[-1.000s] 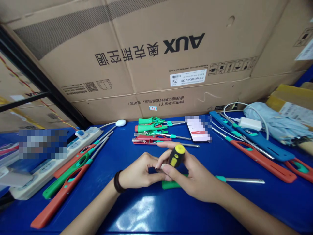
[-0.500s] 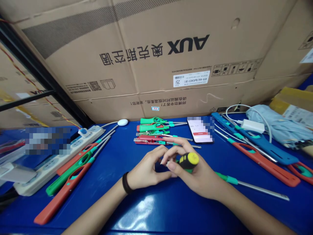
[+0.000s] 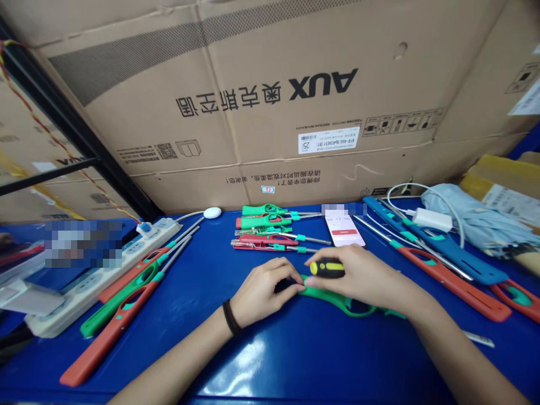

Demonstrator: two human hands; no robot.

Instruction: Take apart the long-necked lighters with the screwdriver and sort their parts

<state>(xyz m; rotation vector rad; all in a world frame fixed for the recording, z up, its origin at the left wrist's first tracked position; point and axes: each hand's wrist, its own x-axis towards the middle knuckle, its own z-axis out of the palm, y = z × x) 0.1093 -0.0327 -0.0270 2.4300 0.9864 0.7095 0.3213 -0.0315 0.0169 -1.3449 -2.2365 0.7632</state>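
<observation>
My right hand [image 3: 363,275] is closed around a black and yellow screwdriver [image 3: 327,269], which lies almost level and points left. Under it a green long-necked lighter [image 3: 337,301] lies on the blue table [image 3: 270,349]. My left hand [image 3: 265,289] pinches the lighter's left end, where the screwdriver's tip meets it. A black band is on my left wrist. The tip itself is hidden between my fingers.
Green and red lighters [image 3: 270,230] are stacked behind my hands, beside a phone [image 3: 343,230]. More lighters [image 3: 122,304] lie left by a white power strip [image 3: 97,275]. Red and blue lighters [image 3: 447,270], a charger [image 3: 430,219] and a folded umbrella [image 3: 481,219] lie right. Cardboard boxes [image 3: 270,95] stand behind.
My right hand has tipped the screwdriver from upright down to nearly level. The green lighter has swung so that its handle shows in front of my right hand.
</observation>
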